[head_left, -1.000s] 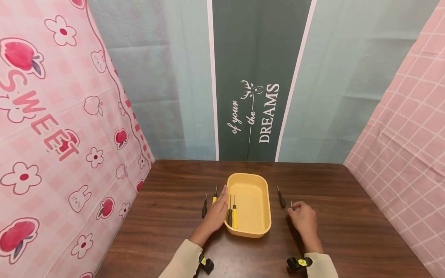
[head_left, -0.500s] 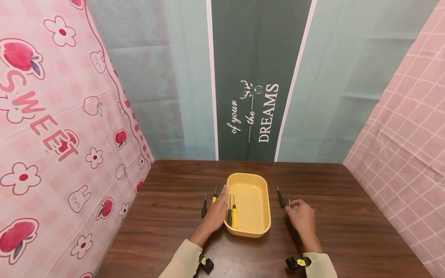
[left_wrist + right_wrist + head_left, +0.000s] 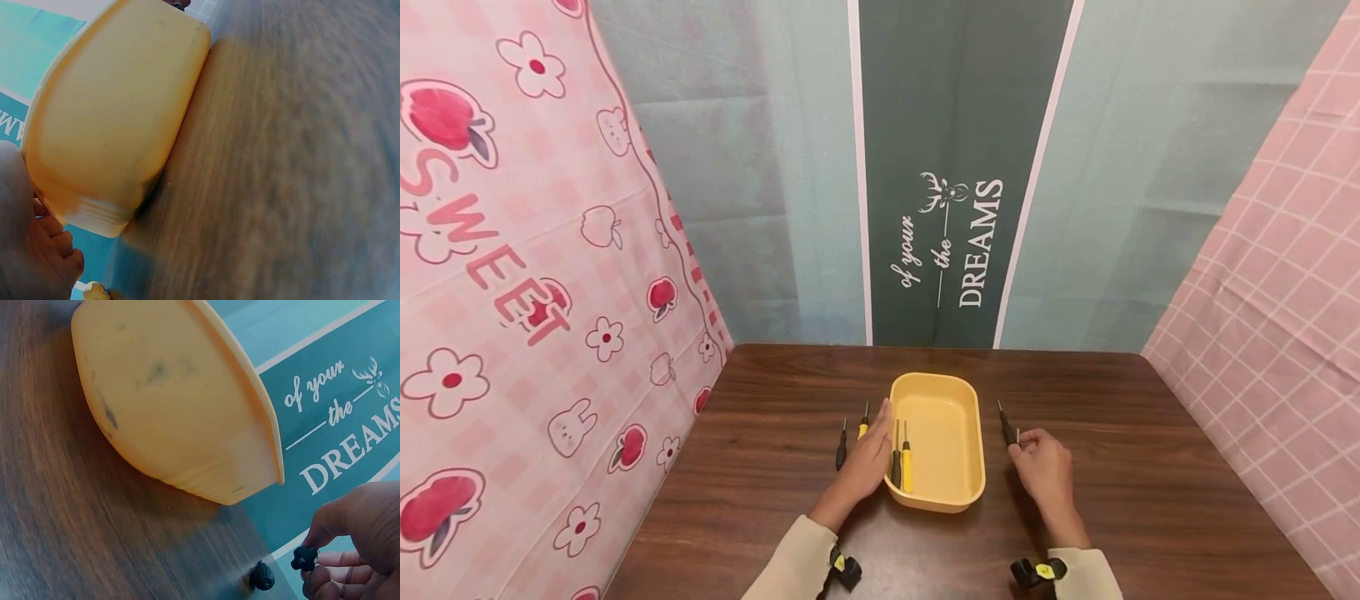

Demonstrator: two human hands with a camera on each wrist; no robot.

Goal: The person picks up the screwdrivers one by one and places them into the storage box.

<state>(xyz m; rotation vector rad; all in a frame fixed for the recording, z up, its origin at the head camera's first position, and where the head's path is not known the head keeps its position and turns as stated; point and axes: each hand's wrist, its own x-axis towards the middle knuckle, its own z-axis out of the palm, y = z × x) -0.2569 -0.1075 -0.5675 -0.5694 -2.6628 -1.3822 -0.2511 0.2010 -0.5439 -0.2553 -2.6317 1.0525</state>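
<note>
A yellow rectangular tray point(image 3: 943, 505) sits on the table, its outer wall large in both wrist views. My left hand point(image 3: 867, 460) rests along its left side, fingers extended against the wall. Inside, a black screwdriver point(image 3: 896, 468) and a yellow-handled screwdriver point(image 3: 907, 471) lie side by side at the left. To the right of the tray, my right hand point(image 3: 1047, 471) pinches a screwdriver whose dark handle end point(image 3: 305, 557) shows between thumb and fingers; its metal tip points up past the fingertips. A second black screwdriver point(image 3: 1006, 425) lies on the table just beyond that hand.
Left of the tray, a small black screwdriver point(image 3: 842, 450) and a yellow-and-black one point(image 3: 863, 422) lie on the brown wooden table point(image 3: 760, 400), the latter partly behind my left hand. Fabric hangings stand behind the table and along both sides.
My right hand has shifted slightly left with the pinched screwdriver, closer to the one lying on the table. The left hand and tray have stayed in place.
</note>
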